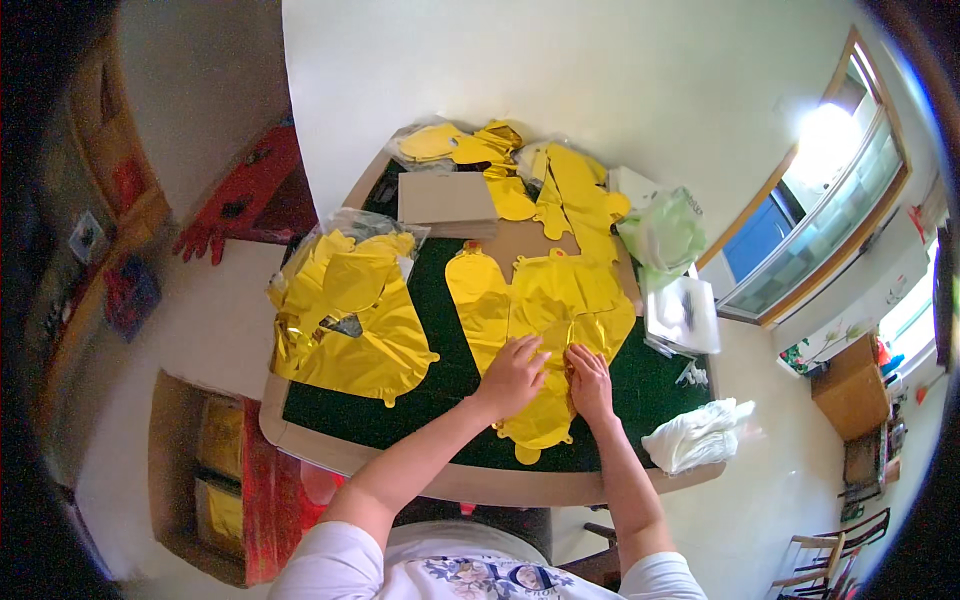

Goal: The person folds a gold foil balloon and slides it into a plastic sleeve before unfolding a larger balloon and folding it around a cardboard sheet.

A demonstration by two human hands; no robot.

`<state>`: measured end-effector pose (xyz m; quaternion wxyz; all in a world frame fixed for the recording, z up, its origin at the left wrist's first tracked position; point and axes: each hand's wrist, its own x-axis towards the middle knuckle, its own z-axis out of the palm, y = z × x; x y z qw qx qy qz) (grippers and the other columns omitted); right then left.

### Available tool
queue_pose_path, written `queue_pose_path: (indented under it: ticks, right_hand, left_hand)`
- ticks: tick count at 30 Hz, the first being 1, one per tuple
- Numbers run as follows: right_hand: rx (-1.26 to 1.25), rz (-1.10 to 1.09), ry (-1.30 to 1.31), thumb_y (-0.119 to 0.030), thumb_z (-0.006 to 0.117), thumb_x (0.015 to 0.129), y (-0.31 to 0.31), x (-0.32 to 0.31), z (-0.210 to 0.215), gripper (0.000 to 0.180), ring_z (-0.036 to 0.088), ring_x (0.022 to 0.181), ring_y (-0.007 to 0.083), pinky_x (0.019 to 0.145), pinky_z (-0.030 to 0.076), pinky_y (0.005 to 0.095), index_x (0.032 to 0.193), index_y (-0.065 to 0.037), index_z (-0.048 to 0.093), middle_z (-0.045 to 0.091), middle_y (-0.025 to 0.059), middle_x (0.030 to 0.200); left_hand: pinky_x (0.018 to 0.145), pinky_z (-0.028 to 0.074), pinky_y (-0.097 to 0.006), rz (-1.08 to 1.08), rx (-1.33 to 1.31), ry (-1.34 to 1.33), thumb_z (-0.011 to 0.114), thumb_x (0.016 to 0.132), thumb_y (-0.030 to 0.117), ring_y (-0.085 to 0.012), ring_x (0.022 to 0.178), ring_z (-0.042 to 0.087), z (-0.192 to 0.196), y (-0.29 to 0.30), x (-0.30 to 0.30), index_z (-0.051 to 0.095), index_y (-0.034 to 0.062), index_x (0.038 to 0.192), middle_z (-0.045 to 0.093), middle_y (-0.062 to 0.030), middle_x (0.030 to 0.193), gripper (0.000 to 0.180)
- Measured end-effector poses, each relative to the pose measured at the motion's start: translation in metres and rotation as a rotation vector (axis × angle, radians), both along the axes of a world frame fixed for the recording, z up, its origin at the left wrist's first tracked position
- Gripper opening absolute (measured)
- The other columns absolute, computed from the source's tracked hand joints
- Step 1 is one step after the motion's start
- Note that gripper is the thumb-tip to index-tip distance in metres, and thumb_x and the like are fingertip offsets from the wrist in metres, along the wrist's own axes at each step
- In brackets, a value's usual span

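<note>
A flat gold foil balloon (565,290), uninflated, lies spread on the dark green table top in front of me, its rounded lower end near the front edge. My left hand (513,378) rests on the foil's left side with fingers stretched out and a little apart. Close by on the right, my right hand (590,382) has its fingers together, bent over a raised crease in the foil. Its fingertips are partly hidden. More gold foil (355,310) is heaped at the left, partly in clear plastic.
A stack of grey-brown cardboard sheets (446,204) stands at the back, beside more gold foil pieces (575,185). On the right are a green plastic bag (668,235), a white packet (682,315) and a white bundle (695,437). An open carton (180,480) sits low at the left.
</note>
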<state>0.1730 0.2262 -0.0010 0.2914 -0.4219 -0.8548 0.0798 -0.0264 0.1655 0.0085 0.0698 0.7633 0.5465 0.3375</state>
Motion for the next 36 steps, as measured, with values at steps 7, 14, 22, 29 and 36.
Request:
queue_pose_path:
  ticks: [7, 14, 22, 29, 36]
  right_hand:
    - [0.012, -0.003, 0.022, -0.002, 0.052, 0.082, -0.005, -0.007, -0.004, 0.035, 0.053, 0.12, 0.0309, 0.105, 0.035, 0.0476, 0.115, -0.006, 0.064, 0.061, 0.0132, 0.123]
    - [-0.137, -0.075, 0.086, 0.001, 0.053, 0.08, 0.015, -0.003, 0.007, 0.031, 0.057, 0.109, 0.0329, 0.097, 0.043, 0.0419, 0.108, -0.004, 0.065, 0.064, 0.015, 0.114]
    - [0.004, 0.048, -0.017, 0.001, 0.057, 0.078, 0.016, 0.002, 0.011, 0.029, 0.057, 0.106, 0.0334, 0.094, 0.044, 0.0406, 0.104, -0.005, 0.069, 0.063, 0.016, 0.113]
    - [0.116, 0.144, -0.128, 0.003, 0.056, 0.076, -0.039, 0.032, 0.03, 0.034, 0.059, 0.103, 0.0297, 0.093, 0.044, 0.0422, 0.104, -0.012, 0.068, 0.063, 0.0103, 0.112]
    - [0.019, -0.078, 0.185, 0.001, 0.055, 0.081, 0.014, 0.04, 0.016, 0.017, 0.059, 0.083, 0.0348, 0.076, 0.048, 0.0406, 0.094, -0.002, 0.064, 0.062, 0.0163, 0.088]
  left_hand:
    - [0.108, 0.032, -0.044, -0.081, 0.043, 0.104, 0.05, 0.091, 0.019, -0.0308, 0.127, 0.044, -0.028, 0.064, 0.015, 0.058, 0.0038, 0.12, 0.052, -0.0163, 0.131, 0.034]
    - [0.107, 0.033, -0.046, -0.073, 0.015, 0.12, 0.052, 0.09, 0.02, -0.0305, 0.127, 0.044, -0.033, 0.065, 0.017, 0.057, 0.0058, 0.121, 0.051, -0.0129, 0.132, 0.034]
    - [0.11, 0.03, -0.045, -0.083, -0.053, 0.127, 0.05, 0.091, 0.02, -0.03, 0.13, 0.041, -0.028, 0.067, 0.015, 0.055, 0.0073, 0.125, 0.048, -0.0125, 0.136, 0.036]
    - [0.107, 0.033, -0.047, -0.08, -0.006, 0.117, 0.052, 0.089, 0.018, -0.0311, 0.126, 0.044, -0.027, 0.064, 0.014, 0.053, 0.0078, 0.126, 0.051, -0.0134, 0.132, 0.039]
    - [0.108, 0.032, -0.047, -0.091, -0.002, 0.094, 0.051, 0.089, 0.018, -0.0309, 0.127, 0.044, -0.028, 0.068, 0.014, 0.054, 0.0072, 0.126, 0.05, -0.0136, 0.134, 0.038]
